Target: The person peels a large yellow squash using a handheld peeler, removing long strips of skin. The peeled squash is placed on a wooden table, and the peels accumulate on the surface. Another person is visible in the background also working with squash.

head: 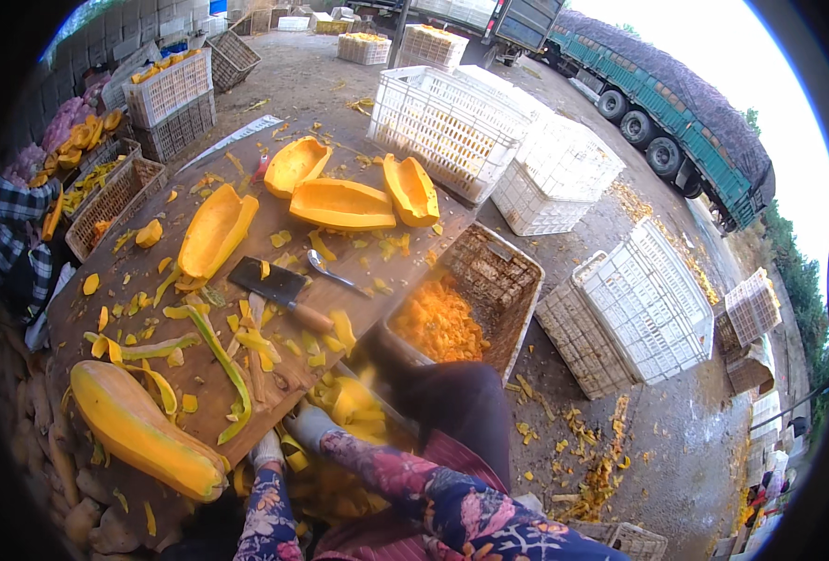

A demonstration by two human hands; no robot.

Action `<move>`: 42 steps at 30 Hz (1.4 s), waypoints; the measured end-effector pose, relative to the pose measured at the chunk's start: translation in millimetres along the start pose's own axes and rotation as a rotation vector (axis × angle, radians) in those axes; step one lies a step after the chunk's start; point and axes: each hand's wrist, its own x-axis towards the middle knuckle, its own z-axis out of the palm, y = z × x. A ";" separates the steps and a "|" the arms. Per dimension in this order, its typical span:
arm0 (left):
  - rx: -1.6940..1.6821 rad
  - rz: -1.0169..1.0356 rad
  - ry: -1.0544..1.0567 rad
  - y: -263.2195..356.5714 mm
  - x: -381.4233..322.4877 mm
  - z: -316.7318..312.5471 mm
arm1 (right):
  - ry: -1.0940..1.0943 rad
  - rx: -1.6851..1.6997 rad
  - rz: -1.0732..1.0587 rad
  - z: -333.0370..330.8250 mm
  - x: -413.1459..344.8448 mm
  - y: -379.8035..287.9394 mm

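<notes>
My right hand (309, 425), in a pale glove, is down at the near edge of the wooden table (246, 158), above a crate of yellow squash peels (347, 407). Close by on the left is my left hand (267, 450), also gloved, its fingers hidden by the table edge. Whether either hand grips anything is not visible. A whole, mostly peeled squash (144, 428) lies on the table at left. Beyond the loose peel strips rest a cleaver (270, 280) with a wooden handle and a metal spoon (333, 270). Several hollowed squash halves (340, 203) lie further back.
To the right of the table stands a dirty crate (509, 280) holding orange squash pulp (439, 322). White plastic crates (449, 126) and stacked crates (639, 308) stand beyond. A person in a checked sleeve (21, 203) is at far left. A loaded truck (667, 105) is parked behind.
</notes>
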 end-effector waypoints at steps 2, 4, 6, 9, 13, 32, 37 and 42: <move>0.143 -0.083 -0.137 16.9 -17.5 -22.2 | 0.023 0.114 0.113 -18.5 -40.0 -8.6; 0.114 -0.035 -0.070 38.0 -37.7 -46.0 | 0.006 0.080 0.102 -32.0 -73.1 -13.1; 0.057 -0.026 -0.052 58.2 -53.1 -71.0 | -0.041 0.039 0.112 -43.4 -100.0 -14.6; 0.034 -0.086 -0.119 84.2 -76.3 -103.5 | -0.052 -0.140 0.030 -63.7 -138.6 -15.5; 0.008 -0.042 -0.296 107.4 -110.5 -147.1 | 0.042 -0.313 -0.079 -86.5 -187.5 -22.6; -0.860 -0.423 0.545 61.8 -54.2 -273.8 | -0.005 0.413 -0.537 -12.6 -26.0 -185.9; -0.763 -0.467 0.578 53.5 -28.9 -261.1 | -0.231 0.621 -0.340 13.4 5.1 -192.2; -0.939 -0.385 0.567 48.9 -32.0 -254.4 | -0.214 0.617 -0.486 10.8 -18.7 -178.8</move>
